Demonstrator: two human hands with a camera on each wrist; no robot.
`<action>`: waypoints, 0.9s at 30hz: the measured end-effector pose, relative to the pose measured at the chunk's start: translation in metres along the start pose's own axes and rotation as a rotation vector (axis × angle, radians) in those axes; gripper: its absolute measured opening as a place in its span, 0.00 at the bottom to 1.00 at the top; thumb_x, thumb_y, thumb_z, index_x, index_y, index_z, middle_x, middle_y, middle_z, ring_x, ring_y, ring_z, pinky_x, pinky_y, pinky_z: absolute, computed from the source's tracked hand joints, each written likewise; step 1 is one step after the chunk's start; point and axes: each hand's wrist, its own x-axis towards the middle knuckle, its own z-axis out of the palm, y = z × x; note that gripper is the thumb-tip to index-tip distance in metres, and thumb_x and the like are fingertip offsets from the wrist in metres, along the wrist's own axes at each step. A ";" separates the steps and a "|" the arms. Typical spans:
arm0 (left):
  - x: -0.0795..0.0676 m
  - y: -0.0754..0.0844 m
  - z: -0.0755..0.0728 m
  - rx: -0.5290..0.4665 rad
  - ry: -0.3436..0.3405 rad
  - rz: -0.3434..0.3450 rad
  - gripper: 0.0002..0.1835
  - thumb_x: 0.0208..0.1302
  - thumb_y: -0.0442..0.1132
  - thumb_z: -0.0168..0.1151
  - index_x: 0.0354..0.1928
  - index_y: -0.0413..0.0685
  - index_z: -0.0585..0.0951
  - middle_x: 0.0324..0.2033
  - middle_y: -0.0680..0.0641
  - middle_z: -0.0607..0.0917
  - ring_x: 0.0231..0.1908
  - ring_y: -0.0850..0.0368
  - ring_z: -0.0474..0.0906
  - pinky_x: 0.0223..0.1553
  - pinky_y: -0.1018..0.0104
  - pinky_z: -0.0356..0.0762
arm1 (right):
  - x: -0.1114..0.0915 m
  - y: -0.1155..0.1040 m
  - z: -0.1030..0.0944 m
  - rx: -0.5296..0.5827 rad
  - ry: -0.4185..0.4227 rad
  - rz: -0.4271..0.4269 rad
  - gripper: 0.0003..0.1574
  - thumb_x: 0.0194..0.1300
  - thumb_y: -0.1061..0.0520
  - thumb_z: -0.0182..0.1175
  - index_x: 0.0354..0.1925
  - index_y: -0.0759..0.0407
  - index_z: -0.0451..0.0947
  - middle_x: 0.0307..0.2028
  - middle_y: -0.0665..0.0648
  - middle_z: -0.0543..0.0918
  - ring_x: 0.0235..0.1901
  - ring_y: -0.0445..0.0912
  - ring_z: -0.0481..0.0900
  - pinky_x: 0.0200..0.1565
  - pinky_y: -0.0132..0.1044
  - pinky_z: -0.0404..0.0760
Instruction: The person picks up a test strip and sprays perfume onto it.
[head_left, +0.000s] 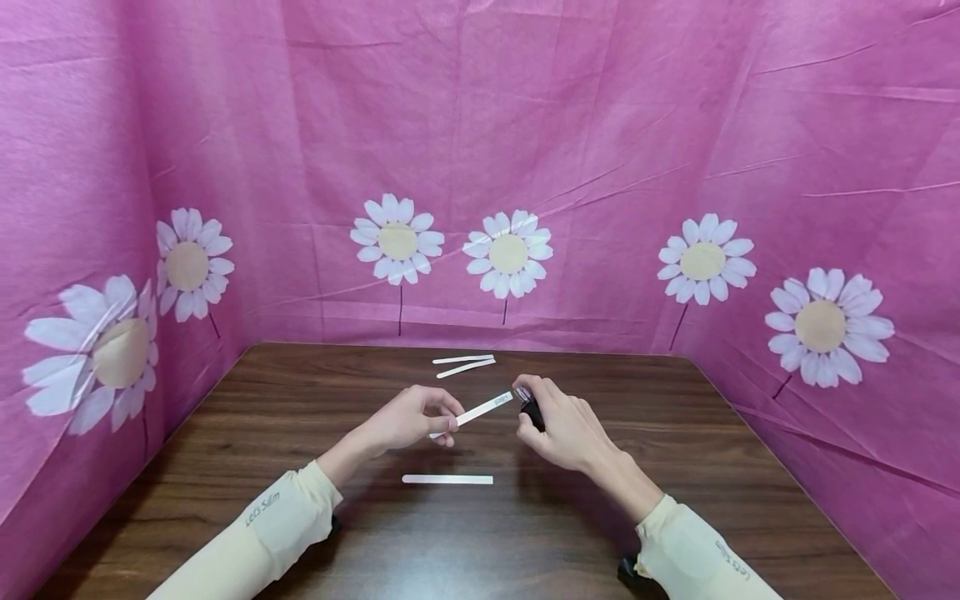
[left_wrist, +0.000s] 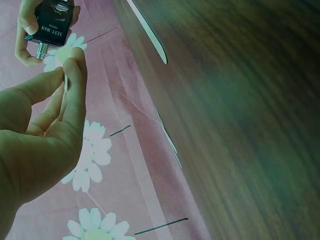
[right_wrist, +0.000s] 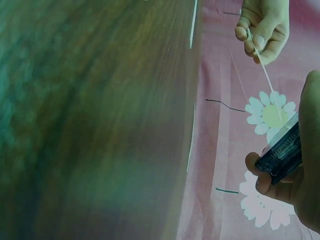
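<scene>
My left hand (head_left: 412,419) pinches a white paper perfume test strip (head_left: 483,408) between thumb and fingers. The strip slants up to the right, with small lettering near its far end. Opposite it, my right hand (head_left: 566,425) grips a small black perfume bottle (head_left: 532,411). In the left wrist view the bottle (left_wrist: 51,22) shows pale print and a silver spray nozzle (left_wrist: 42,50), with a fingertip close by it. The nozzle is near the strip's lettered end; whether they touch I cannot tell. Both hands are above the table.
One white strip (head_left: 447,479) lies flat on the brown wooden table (head_left: 360,533), nearer to me. Farther back lie two more strips, an upper one (head_left: 457,359) and a lower one (head_left: 461,369), almost meeting at their right ends. A pink daisy-print cloth (head_left: 600,150) surrounds the table.
</scene>
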 end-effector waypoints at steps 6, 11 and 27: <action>0.000 0.000 0.000 0.004 0.003 0.002 0.07 0.69 0.26 0.62 0.46 0.33 0.83 0.32 0.43 0.86 0.32 0.44 0.87 0.42 0.43 0.83 | 0.000 0.000 0.000 0.001 0.002 -0.002 0.31 0.57 0.49 0.58 0.60 0.46 0.69 0.38 0.45 0.76 0.21 0.41 0.71 0.21 0.37 0.70; 0.000 0.000 0.000 0.013 0.003 0.002 0.07 0.69 0.26 0.63 0.46 0.34 0.83 0.34 0.35 0.85 0.33 0.42 0.87 0.42 0.43 0.83 | 0.001 0.000 0.000 0.001 0.001 -0.003 0.31 0.57 0.48 0.59 0.60 0.46 0.69 0.38 0.45 0.76 0.21 0.41 0.71 0.21 0.36 0.70; -0.001 0.002 0.001 0.016 -0.004 0.009 0.07 0.68 0.26 0.63 0.46 0.33 0.83 0.34 0.33 0.85 0.32 0.42 0.87 0.41 0.42 0.83 | -0.001 -0.001 0.002 0.009 -0.018 0.018 0.30 0.58 0.49 0.58 0.60 0.45 0.69 0.39 0.44 0.76 0.22 0.41 0.71 0.22 0.36 0.69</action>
